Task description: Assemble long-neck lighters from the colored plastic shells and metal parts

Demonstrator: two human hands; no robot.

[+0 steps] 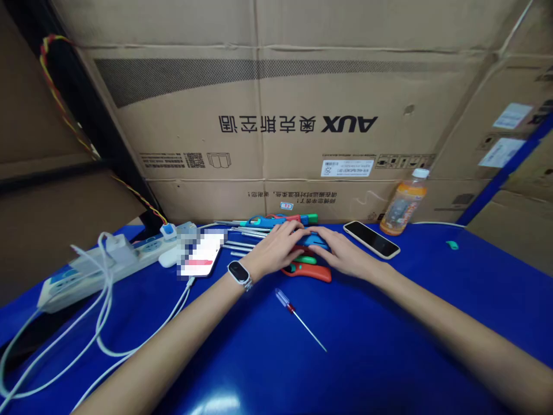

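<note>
Both my hands rest on a heap of screwdrivers with coloured handles [307, 271] at the back of the blue table [389, 323]. My left hand [279, 246], a smart band on its wrist, lies flat over the metal shafts and handles. My right hand [339, 251] covers a blue handle, fingers curled over it. Whether either hand grips a tool is hidden. A small screwdriver with a clear handle [298, 314] lies alone on the table nearer to me.
A white phone [201, 253] on a charging cable and a power strip [103, 262] with white cables lie at left. A black phone [371, 238] and an orange drink bottle [404, 202] stand at right. Large cardboard boxes [276, 115] wall off the back.
</note>
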